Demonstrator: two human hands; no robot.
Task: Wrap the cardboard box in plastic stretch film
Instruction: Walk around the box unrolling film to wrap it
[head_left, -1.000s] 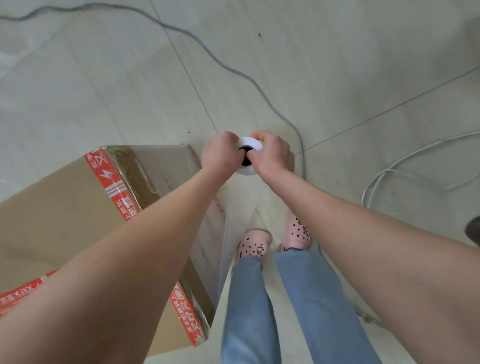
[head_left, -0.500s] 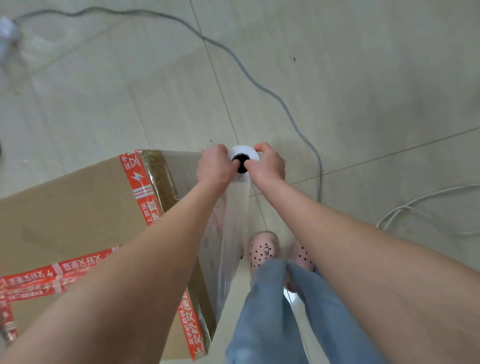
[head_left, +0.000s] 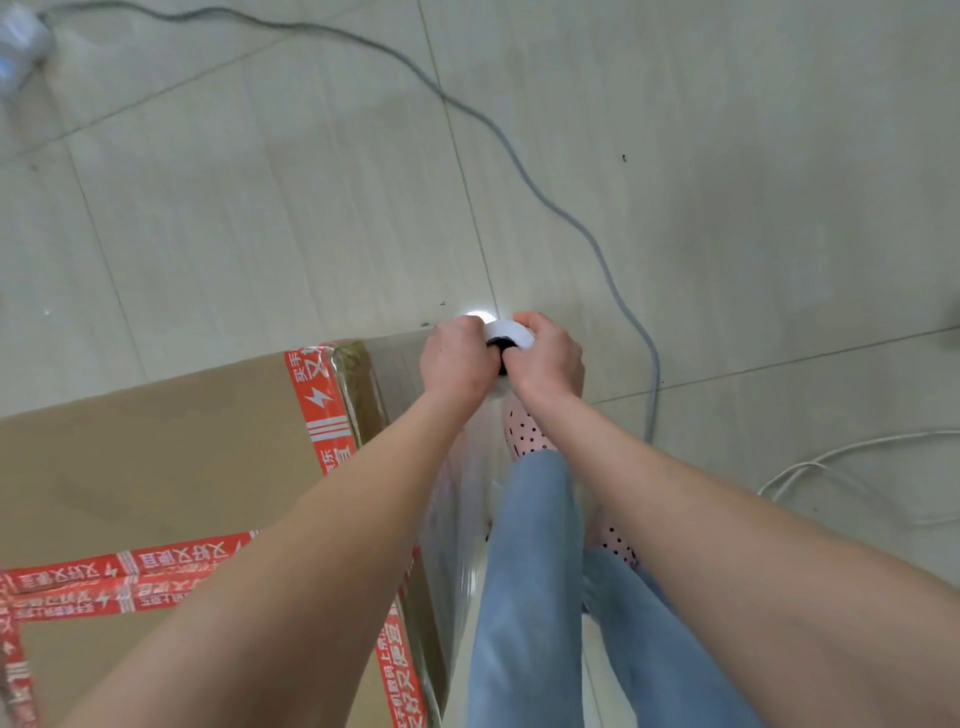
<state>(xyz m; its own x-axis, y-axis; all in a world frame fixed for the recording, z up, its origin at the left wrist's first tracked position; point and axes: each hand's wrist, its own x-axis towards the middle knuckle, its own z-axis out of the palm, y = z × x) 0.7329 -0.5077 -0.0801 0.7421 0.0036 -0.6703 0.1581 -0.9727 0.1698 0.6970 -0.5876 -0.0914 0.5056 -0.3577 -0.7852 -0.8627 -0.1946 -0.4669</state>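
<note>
A large brown cardboard box (head_left: 156, 467) with red printed tape fills the lower left. My left hand (head_left: 457, 364) and my right hand (head_left: 548, 361) both grip a white roll of stretch film (head_left: 506, 332), held upright just past the box's near right corner. Clear film (head_left: 457, 519) runs down from the roll along the box's right side. Shiny film also covers the side below the top edge. The lower part of the roll is hidden behind my hands.
A grey cable (head_left: 561, 208) curves across the pale tiled floor from the top left to beside my feet. White cables (head_left: 831, 462) lie at the right. My legs in blue jeans (head_left: 530, 597) and pink dotted shoes (head_left: 524, 431) stand right beside the box.
I have walked along the box's right side with the roll in both hands. More of the box top and its taped cross has come into view, and the film has drawn out longer.
</note>
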